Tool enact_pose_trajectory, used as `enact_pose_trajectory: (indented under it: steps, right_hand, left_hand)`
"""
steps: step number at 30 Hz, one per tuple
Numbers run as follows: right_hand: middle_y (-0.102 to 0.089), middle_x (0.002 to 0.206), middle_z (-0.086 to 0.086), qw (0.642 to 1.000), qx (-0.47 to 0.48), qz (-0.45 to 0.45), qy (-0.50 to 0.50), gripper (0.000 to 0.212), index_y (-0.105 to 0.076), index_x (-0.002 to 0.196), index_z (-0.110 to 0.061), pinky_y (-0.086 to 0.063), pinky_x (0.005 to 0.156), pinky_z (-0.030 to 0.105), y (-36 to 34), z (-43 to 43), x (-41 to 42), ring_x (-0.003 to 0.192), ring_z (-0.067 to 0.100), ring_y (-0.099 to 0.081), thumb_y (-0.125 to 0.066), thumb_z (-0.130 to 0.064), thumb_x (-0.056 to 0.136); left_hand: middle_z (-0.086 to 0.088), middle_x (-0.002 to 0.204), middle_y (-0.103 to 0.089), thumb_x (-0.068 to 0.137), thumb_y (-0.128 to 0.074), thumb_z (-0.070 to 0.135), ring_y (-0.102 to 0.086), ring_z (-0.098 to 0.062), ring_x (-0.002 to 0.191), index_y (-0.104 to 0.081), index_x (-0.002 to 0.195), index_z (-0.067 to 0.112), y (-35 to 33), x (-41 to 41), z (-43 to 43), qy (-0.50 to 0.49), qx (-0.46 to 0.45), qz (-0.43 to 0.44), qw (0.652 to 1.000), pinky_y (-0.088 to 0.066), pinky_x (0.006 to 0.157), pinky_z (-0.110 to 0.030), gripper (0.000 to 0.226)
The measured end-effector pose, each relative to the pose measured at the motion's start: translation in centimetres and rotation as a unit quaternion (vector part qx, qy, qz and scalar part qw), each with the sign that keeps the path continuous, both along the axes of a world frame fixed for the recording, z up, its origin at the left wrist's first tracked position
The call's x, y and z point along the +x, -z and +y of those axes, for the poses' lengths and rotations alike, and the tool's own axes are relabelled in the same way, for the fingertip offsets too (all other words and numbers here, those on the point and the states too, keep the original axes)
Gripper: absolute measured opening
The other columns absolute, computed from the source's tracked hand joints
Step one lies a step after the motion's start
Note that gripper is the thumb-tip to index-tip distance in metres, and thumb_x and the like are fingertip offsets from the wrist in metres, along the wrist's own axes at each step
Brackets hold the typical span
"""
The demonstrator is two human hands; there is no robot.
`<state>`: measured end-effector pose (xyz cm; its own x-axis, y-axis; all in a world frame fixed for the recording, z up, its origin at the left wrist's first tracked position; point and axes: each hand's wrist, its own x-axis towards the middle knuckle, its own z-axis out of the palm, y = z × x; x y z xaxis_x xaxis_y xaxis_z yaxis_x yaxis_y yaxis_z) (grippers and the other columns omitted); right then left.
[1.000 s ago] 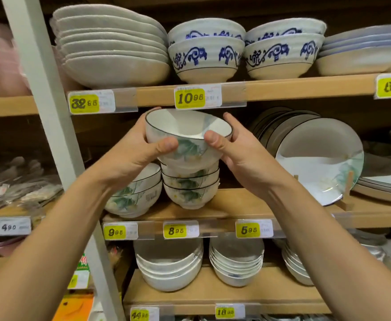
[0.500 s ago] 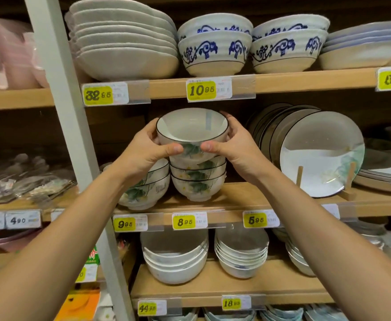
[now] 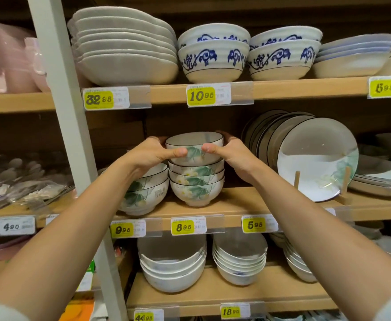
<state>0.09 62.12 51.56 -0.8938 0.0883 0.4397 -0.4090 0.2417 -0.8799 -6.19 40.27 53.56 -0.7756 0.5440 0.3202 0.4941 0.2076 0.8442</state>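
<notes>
A white bowl [image 3: 194, 147] with a dark rim and green leaf print sits on top of a stack of matching bowls [image 3: 195, 184] on the middle wooden shelf [image 3: 243, 200]. My left hand [image 3: 154, 154] grips its left side, thumb across the front. My right hand [image 3: 232, 154] grips its right side the same way. The fingers behind the bowl are hidden.
A second stack of larger leaf-print bowls [image 3: 143, 193] stands to the left, behind my left forearm. Upright plates [image 3: 312, 158] lean in a rack on the right. Blue-patterned bowls [image 3: 213, 56] fill the shelf above, plain white bowls [image 3: 171, 265] the shelf below. A grey upright post [image 3: 69, 135] rises at left.
Both hands have lowered the bowl from a tilted position in the air down onto the stack, where it now sits level. The camera has moved closer to the shelf.
</notes>
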Motion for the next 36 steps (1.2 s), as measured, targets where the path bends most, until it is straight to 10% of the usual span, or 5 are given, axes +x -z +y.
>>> enact_pose_trajectory:
  steps: [4, 9, 18, 31, 36]
  right_hand:
    - [-0.073, 0.111, 0.0, 1.0, -0.001, -0.013, -0.009, 0.093, -0.059, 0.127, -0.018, -0.053, 0.095, 0.038, 1.1, 0.3, -1.0, 0.103, 0.014, -0.069, -0.088, -0.057, 0.047]
    - [-0.067, 0.121, 0.002, 1.0, -0.005, -0.023, -0.015, 0.106, -0.047, 0.137, -0.013, -0.053, 0.094, 0.032, 2.0, 0.9, -1.7, 0.109, 0.015, -0.066, -0.09, -0.05, 0.047]
    - [-0.066, 0.121, -0.004, 0.999, 0.007, -0.045, -0.026, 0.059, -0.051, 0.114, -0.034, -0.05, 0.098, 0.033, 3.1, 0.9, -1.8, 0.111, 0.011, -0.064, -0.077, -0.058, 0.066]
    - [-0.061, 0.13, 0.003, 0.997, 0.008, -0.067, -0.038, 0.101, -0.034, 0.143, -0.013, -0.048, 0.101, 0.035, 3.1, 0.5, -1.2, 0.116, 0.015, -0.062, -0.073, -0.061, 0.064]
    - [-0.033, 0.155, 0.0, 0.993, 0.025, -0.107, -0.038, 0.145, 0.01, 0.154, -0.026, -0.031, 0.116, 0.04, 2.6, 0.8, -0.7, 0.138, 0.017, -0.038, -0.072, -0.08, 0.047]
  left_hand:
    - [0.001, 0.098, -0.071, 0.047, -0.086, 0.056, -0.062, -0.013, 0.104, -0.068, 0.095, 0.009, -0.2, -0.7, 0.0, -0.043, -0.047, -0.015, 0.998, -0.045, 0.088, -0.021, 0.07]
    - [-0.005, 0.142, -0.047, 0.04, -0.085, 0.068, -0.042, -0.02, 0.131, -0.045, 0.137, 0.002, 0.1, -1.1, 0.2, -0.057, -0.124, -0.015, 0.991, -0.032, 0.113, -0.037, 0.124]
    - [-0.008, 0.135, -0.055, 0.041, -0.084, 0.068, -0.047, -0.021, 0.127, -0.054, 0.13, 0.004, 0.0, -1.4, 0.4, -0.049, -0.128, -0.019, 0.99, -0.033, 0.113, -0.04, 0.113]
    - [-0.007, 0.136, -0.052, 0.045, -0.078, 0.076, -0.046, -0.02, 0.127, -0.052, 0.132, 0.006, 0.1, -1.0, 0.2, -0.08, -0.163, 0.001, 0.983, -0.035, 0.111, -0.04, 0.114]
    - [-0.006, 0.15, -0.036, 0.05, -0.077, 0.072, -0.037, -0.017, 0.132, -0.033, 0.145, 0.007, -0.2, 0.3, 0.1, -0.08, -0.156, 0.002, 0.985, -0.031, 0.108, -0.033, 0.124]
